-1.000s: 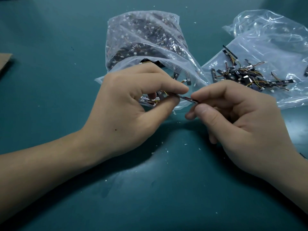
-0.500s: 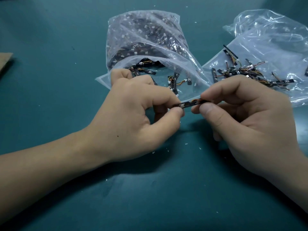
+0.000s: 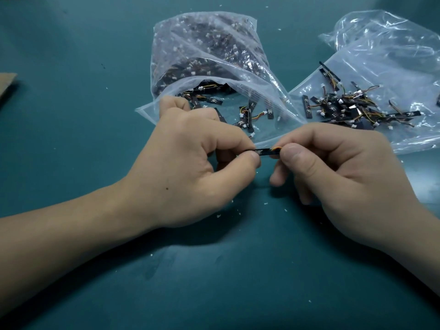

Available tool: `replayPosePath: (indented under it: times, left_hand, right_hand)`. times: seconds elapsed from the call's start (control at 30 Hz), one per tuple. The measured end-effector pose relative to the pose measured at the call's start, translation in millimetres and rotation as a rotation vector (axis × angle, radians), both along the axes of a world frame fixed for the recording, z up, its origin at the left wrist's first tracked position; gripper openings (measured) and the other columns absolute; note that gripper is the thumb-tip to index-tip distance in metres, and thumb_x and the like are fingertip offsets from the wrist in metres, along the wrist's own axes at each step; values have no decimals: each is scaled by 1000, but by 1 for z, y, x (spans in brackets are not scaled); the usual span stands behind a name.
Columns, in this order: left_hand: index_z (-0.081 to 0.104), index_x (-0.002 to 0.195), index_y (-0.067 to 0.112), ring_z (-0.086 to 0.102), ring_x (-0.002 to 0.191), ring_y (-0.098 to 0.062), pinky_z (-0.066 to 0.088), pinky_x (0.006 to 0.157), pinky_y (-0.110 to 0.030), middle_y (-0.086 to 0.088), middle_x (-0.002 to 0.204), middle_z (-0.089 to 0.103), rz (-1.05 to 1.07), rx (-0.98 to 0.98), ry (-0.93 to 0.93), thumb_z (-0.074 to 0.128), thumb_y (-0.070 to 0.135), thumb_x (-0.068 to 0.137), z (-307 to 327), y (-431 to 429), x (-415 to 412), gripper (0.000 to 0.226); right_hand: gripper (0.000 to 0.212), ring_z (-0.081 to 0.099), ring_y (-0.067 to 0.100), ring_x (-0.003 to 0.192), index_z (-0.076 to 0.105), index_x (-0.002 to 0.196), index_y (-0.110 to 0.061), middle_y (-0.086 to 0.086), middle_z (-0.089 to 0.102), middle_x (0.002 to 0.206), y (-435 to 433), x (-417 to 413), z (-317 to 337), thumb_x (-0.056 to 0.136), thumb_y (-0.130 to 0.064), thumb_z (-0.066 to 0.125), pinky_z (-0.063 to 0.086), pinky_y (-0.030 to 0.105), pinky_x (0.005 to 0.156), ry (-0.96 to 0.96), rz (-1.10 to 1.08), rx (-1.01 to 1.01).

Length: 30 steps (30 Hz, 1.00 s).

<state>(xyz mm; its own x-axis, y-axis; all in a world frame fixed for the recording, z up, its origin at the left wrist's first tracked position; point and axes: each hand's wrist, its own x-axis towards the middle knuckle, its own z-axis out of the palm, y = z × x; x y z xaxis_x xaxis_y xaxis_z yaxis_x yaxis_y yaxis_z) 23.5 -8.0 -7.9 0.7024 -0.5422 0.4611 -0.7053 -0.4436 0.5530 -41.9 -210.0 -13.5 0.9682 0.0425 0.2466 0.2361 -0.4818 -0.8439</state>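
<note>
Now that the strip is out of the bag: a second ago the left hand (image 3: 190, 167) sat at the mouth of the full bag (image 3: 209, 55). It has since come back toward the person, and the black strip (image 3: 267, 152) spans the gap between both hands, above the table (image 3: 71, 115).
Meaning: one piece looks singled out for handling. I judge the step in hand is working on its wire end, and it is not yet done.
Left hand: thumb and forefinger pinch the strip's left end, and the other fingers are curled under.
Right hand (image 3: 345, 182): thumb and forefinger pinch the right end, where an orange wire (image 3: 276, 148) loops.
Strip: level, touching both hands, just in front of the full bag's mouth.
Second bag (image 3: 381, 55): to the right, with loose pieces (image 3: 345, 108) lying on it.
</note>
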Motion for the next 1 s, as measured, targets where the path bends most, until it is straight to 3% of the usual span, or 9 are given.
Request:
replayPosePath:
  times: [0.37, 0.6, 0.87, 1.0]
  left_hand:
    - [75, 72, 24, 58, 68, -8, 28, 87, -28, 11, 61, 63, -55, 30, 12, 71, 26, 84, 2, -1, -1, 13]
    - [75, 73, 24, 52, 64, -1, 29, 87, -27, 12, 61, 58, -65, 36, 24, 70, 26, 87, -1, -1, 0, 15]
    - [75, 75, 24, 54, 65, -7, 31, 86, -32, 9, 61, 60, -67, -1, 34, 59, 30, 92, 0, 0, -1, 24]
    - [74, 72, 24, 52, 64, -3, 31, 86, -33, 10, 61, 60, -38, 1, 20, 64, 26, 90, 0, -1, -1, 21]
  right_hand:
    - [15, 60, 15, 48, 65, 90, -28, -9, 74, 76, 0, -1, 1, 102, -27, 57, 47, 20, 50, -15, -4, -39]
    - [15, 60, 16, 47, 66, 90, -26, -6, 74, 75, -1, 0, -1, 102, -23, 57, 47, 22, 50, -18, 3, -18]
    - [21, 60, 17, 48, 71, 99, -26, -2, 74, 74, -1, 1, -2, 96, -40, 56, 50, 25, 50, 42, -5, 97]
    - [22, 61, 18, 50, 68, 91, -24, -2, 75, 76, -1, 1, -1, 97, -41, 56, 51, 33, 49, 50, 16, 57]
